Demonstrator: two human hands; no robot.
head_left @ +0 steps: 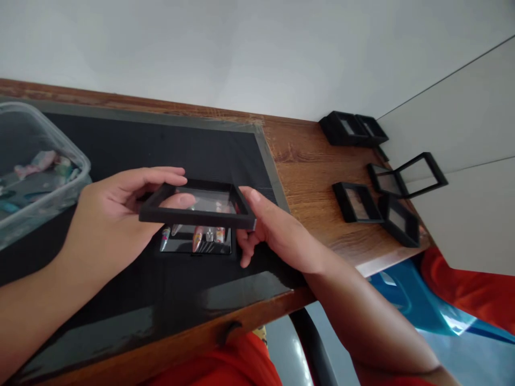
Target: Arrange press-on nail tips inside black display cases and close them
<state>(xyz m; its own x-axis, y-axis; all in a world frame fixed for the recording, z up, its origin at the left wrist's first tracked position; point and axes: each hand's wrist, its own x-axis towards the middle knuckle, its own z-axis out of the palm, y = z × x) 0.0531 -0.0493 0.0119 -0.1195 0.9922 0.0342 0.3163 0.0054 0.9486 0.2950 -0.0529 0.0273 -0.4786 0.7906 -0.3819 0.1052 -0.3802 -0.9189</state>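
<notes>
My left hand [120, 209] and my right hand [273, 230] hold between them a black square frame lid [197, 216] with a clear film window, tilted just above the black mat [161, 155]. The left fingers curl over its far left corner with the thumb under the film. My right fingers pinch its right corner. Directly beneath lies the matching black base [197, 244] carrying several painted press-on nails [197, 237].
A clear plastic tub [36, 166] of small coloured items stands at the mat's left. Several black frame boxes [356, 202], some open, lie on the wooden table [314, 161] at the right by the wall. A blue stool [406, 297] is below the table edge.
</notes>
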